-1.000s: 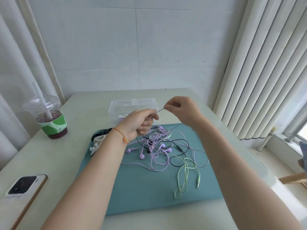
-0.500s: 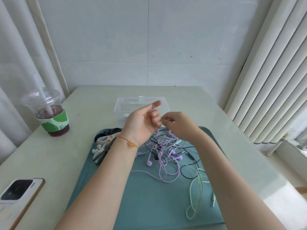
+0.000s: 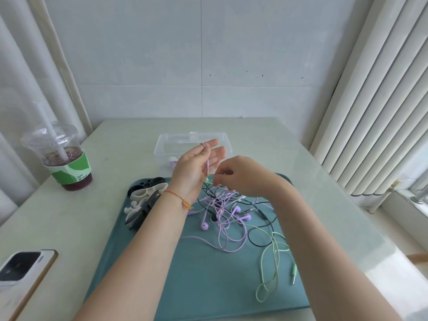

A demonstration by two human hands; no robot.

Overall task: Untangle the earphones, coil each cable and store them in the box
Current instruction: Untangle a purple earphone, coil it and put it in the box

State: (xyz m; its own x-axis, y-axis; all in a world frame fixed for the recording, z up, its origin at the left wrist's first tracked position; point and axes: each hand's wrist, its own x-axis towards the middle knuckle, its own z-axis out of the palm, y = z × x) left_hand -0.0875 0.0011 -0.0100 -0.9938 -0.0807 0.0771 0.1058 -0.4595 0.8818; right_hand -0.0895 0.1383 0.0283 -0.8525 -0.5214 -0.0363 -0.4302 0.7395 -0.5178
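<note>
Left hand [image 3: 196, 165] is up over the far edge of the teal mat [image 3: 208, 286], palm turned inward, fingers stretched out and relaxed, with a purple cable [image 3: 207, 163] looped over the forefinger near the thumb and hanging down across the palm. Right hand [image 3: 243, 176] sits just beside it, fingers curled downward above the tangle, and it looks to be pinching a strand, though the exact grip is hidden. The tangled earphones [image 3: 225, 209] lie on the mat below both hands, purple, black and pale green cables crossing, the green one [image 3: 273, 262] trailing toward the near right. The clear box [image 3: 192, 144] stands on the table just beyond the mat, behind the left hand. Cable winders [image 3: 144, 200] rest at the mat's left edge, a drink cup [image 3: 64, 158] far left, a phone [image 3: 20, 274] near left
</note>
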